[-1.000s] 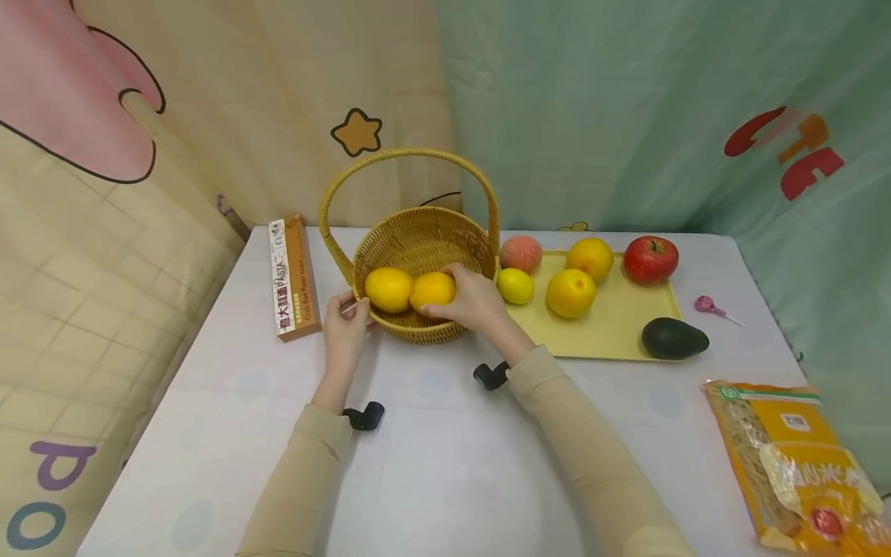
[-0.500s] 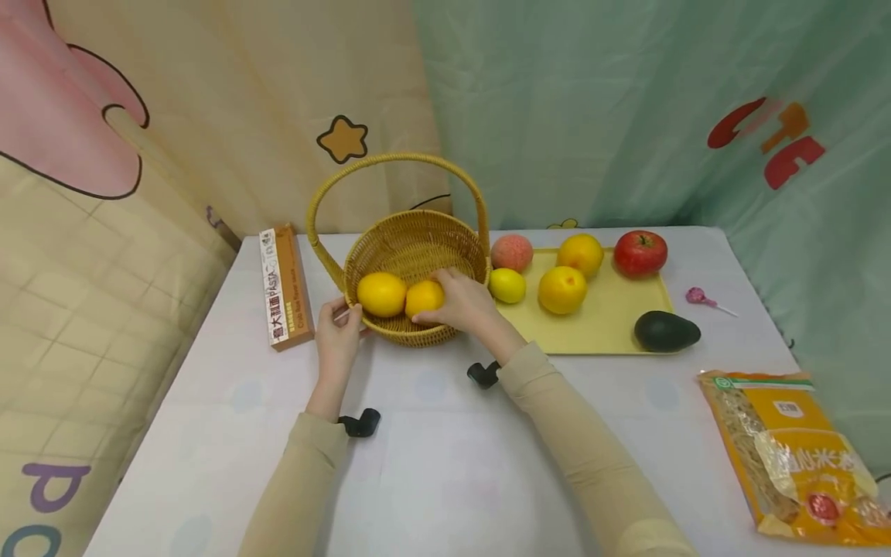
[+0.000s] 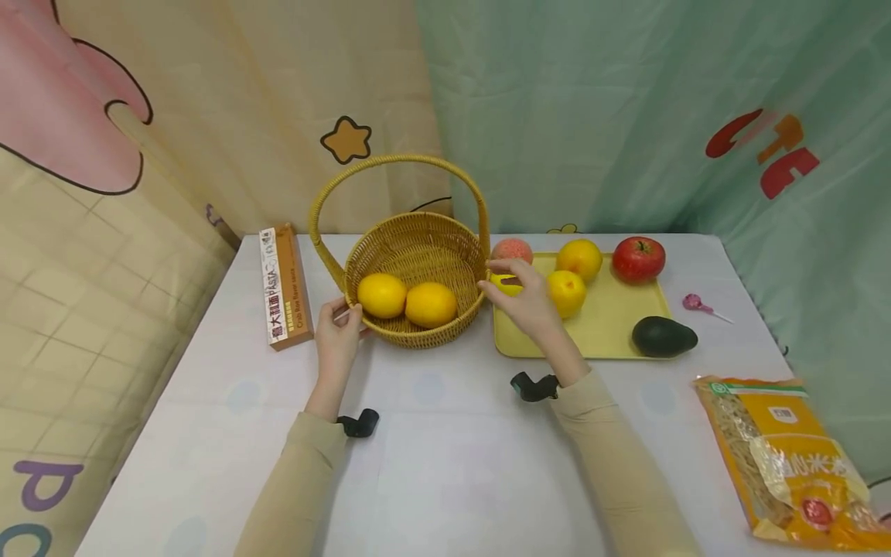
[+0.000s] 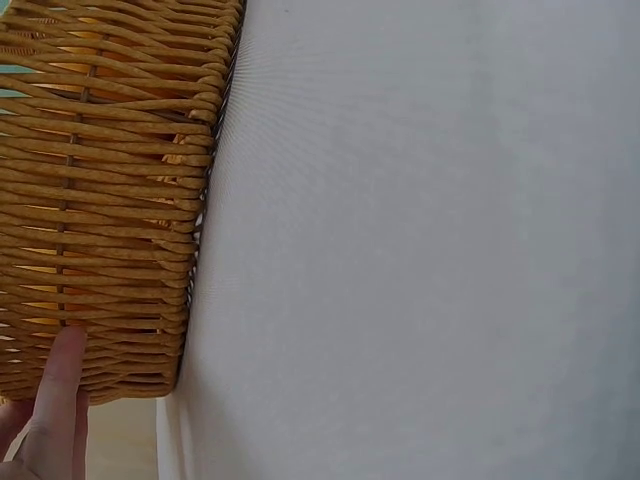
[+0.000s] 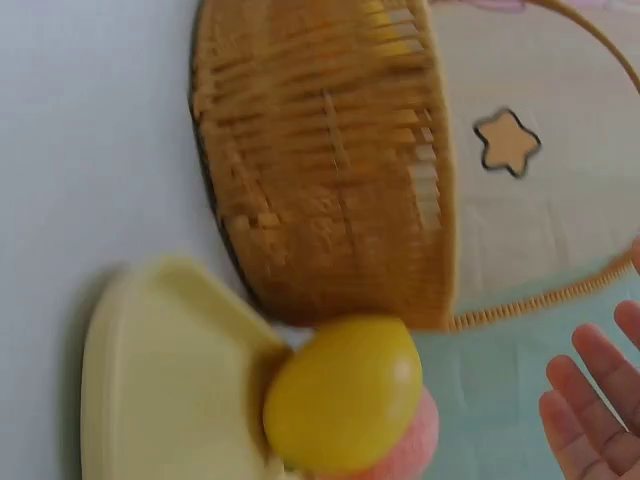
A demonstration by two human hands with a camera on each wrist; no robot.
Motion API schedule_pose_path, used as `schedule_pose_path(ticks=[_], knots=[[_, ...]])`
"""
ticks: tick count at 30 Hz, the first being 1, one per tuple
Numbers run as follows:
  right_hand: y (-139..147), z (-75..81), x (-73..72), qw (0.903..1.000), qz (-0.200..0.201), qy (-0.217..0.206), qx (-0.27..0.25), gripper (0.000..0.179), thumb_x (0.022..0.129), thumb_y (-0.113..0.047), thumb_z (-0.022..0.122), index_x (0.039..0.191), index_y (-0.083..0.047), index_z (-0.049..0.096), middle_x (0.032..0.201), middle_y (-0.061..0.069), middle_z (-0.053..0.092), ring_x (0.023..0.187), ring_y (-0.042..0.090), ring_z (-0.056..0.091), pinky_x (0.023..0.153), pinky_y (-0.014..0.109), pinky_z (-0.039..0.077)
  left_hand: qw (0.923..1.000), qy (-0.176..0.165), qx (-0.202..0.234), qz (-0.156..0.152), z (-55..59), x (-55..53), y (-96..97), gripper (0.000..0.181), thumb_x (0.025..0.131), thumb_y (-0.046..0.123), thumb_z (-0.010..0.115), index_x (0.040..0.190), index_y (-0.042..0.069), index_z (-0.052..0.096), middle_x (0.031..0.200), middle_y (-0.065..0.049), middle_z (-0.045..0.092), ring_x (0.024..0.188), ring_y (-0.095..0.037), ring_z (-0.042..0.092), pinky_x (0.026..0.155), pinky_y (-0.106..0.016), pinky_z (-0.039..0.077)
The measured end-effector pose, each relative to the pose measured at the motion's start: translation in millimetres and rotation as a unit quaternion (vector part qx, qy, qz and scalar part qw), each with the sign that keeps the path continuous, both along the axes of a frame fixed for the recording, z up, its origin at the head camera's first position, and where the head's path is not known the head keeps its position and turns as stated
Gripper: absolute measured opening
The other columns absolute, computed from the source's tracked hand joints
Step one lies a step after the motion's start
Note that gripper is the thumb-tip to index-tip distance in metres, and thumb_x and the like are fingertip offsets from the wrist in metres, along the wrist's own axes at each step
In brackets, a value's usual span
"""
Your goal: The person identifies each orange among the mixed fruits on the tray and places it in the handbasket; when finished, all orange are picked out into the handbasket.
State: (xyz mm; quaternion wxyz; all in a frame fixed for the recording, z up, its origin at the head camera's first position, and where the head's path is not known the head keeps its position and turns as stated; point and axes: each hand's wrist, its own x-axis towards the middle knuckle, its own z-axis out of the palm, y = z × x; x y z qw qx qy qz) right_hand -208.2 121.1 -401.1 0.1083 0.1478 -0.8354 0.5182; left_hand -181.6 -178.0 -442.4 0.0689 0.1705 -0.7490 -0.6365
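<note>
A woven basket [image 3: 425,255] with a tall handle stands at the back of the table. Two yellow lemon-like fruits, one at left [image 3: 381,295] and one at right [image 3: 431,305], lie side by side in its front part. My left hand [image 3: 337,348] holds the basket's left front rim; in the left wrist view a finger [image 4: 60,385] lies against the outer weave. My right hand [image 3: 532,305], thumb and fingers apart and holding nothing, is over the left end of the yellow tray [image 3: 605,333]. A smaller yellow lemon [image 5: 345,395] lies under it, partly hidden in the head view.
On or beside the tray are a pink peach-like fruit [image 3: 513,249], two round yellow fruits [image 3: 580,259], a red apple [image 3: 638,259] and an avocado [image 3: 663,337]. A lollipop [image 3: 694,302] and noodle bag [image 3: 786,456] lie right, a pasta box [image 3: 285,286] left.
My right hand has let go of the right yellow fruit in the basket and moved right, out over the tray's lemon. The left hand has stayed at the rim.
</note>
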Motion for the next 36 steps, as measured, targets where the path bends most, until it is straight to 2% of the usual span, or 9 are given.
schedule_pose_path(ticks=[6, 14, 20, 24, 28, 36], knots=[[47, -1.2, 11.2, 0.9957, -0.092, -0.006, -0.009, 0.035, 0.089, -0.019, 0.074, 0.120, -0.003, 0.065, 0.120, 0.013, 0.068, 0.113, 0.027, 0.063, 0.102, 0.045, 0.054, 1.0000, 0.002, -0.007, -0.001, -0.8, -0.4, 0.0, 0.042, 0.101, 0.018, 0.055, 0.137, 0.000, 0.044, 0.135, -0.017, 0.052, 0.115, -0.027, 0.061, 0.082, -0.033, 0.064], [85, -8.6, 17.6, 0.9855, -0.152, -0.072, -0.022, 0.045, 0.090, -0.033, 0.073, 0.125, -0.006, 0.063, 0.126, 0.013, 0.065, 0.118, 0.027, 0.059, 0.111, 0.045, 0.048, 1.0000, 0.005, -0.004, -0.001, -2.8, -1.4, -1.9, 0.043, 0.100, 0.018, 0.055, 0.138, 0.000, 0.043, 0.136, -0.017, 0.052, 0.115, -0.028, 0.061, 0.074, -0.022, 0.063], [99, -8.6, 21.4, 0.9816, -0.167, -0.092, -0.012, 0.050, 0.090, -0.037, 0.072, 0.128, -0.005, 0.060, 0.131, 0.012, 0.062, 0.125, 0.025, 0.054, 0.115, 0.044, 0.044, 1.0000, 0.008, 0.000, -0.002, -3.5, -1.4, -1.6, 0.043, 0.100, 0.018, 0.055, 0.138, 0.000, 0.043, 0.135, -0.018, 0.051, 0.115, -0.028, 0.061, 0.074, -0.021, 0.063], [104, -8.5, 21.7, 0.9820, -0.161, -0.098, -0.005, 0.052, 0.090, -0.033, 0.072, 0.130, -0.002, 0.058, 0.133, 0.015, 0.060, 0.127, 0.028, 0.052, 0.117, 0.046, 0.041, 0.9999, 0.010, 0.001, -0.003, -3.3, -1.3, -1.5, 0.043, 0.100, 0.018, 0.055, 0.138, -0.001, 0.043, 0.135, -0.018, 0.051, 0.115, -0.028, 0.061, 0.073, -0.021, 0.063], [107, -10.3, 20.1, 0.9809, -0.151, -0.122, -0.001, 0.057, 0.090, -0.033, 0.073, 0.134, -0.002, 0.055, 0.138, 0.016, 0.056, 0.131, 0.030, 0.048, 0.118, 0.049, 0.039, 0.9999, 0.014, -0.002, -0.001, -2.0, -1.2, -1.6, 0.043, 0.100, 0.017, 0.055, 0.137, -0.001, 0.043, 0.134, -0.018, 0.051, 0.114, -0.029, 0.061, 0.074, -0.023, 0.064], [109, -24.9, 13.0, 0.9763, -0.143, -0.162, 0.018, 0.071, 0.089, -0.035, 0.074, 0.143, -0.002, 0.043, 0.147, 0.018, 0.045, 0.138, 0.035, 0.040, 0.118, 0.054, 0.037, 1.0000, 0.006, 0.000, -0.003, -2.2, -0.8, -0.9, 0.043, 0.100, 0.018, 0.055, 0.138, 0.000, 0.043, 0.136, -0.018, 0.051, 0.115, -0.028, 0.061, 0.078, -0.026, 0.064]])
